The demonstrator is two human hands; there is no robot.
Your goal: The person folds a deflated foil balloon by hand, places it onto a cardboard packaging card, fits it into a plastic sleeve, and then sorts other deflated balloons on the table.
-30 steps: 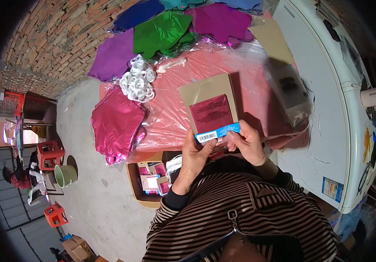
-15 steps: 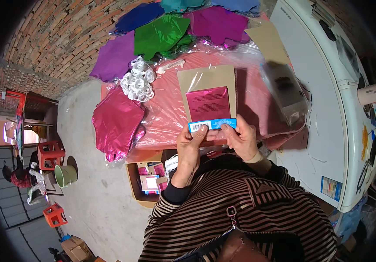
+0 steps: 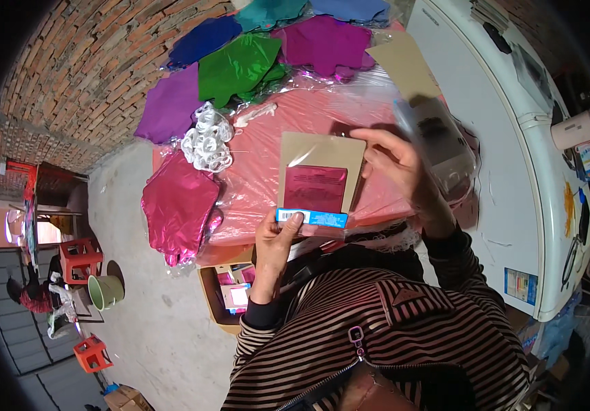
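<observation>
My left hand (image 3: 275,248) grips a flat clear bag (image 3: 308,155) at its lower left, thumb pressed on the blue barcode label (image 3: 329,218) along the bottom. Inside lie a tan card (image 3: 322,145) and a folded shiny magenta foil piece (image 3: 314,188) with printing. My right hand (image 3: 401,168) is at the bag's upper right corner, fingers apart, its index fingertip at or against the corner. Whether it touches the bag there is hard to tell. The bag is held over a pink plastic-covered work surface (image 3: 254,157).
Foil shapes in green (image 3: 240,72), purple (image 3: 168,106) and magenta (image 3: 180,202) ring the surface. White string loops (image 3: 207,140) sit at left, clear bags (image 3: 442,140) at right. Below is a cardboard box (image 3: 206,298) of packets. A white fridge (image 3: 493,144) lies to the right.
My right hand has left the blue label and moved up to the bag's upper right corner. The bag has shifted slightly left and down, held by my left hand.
</observation>
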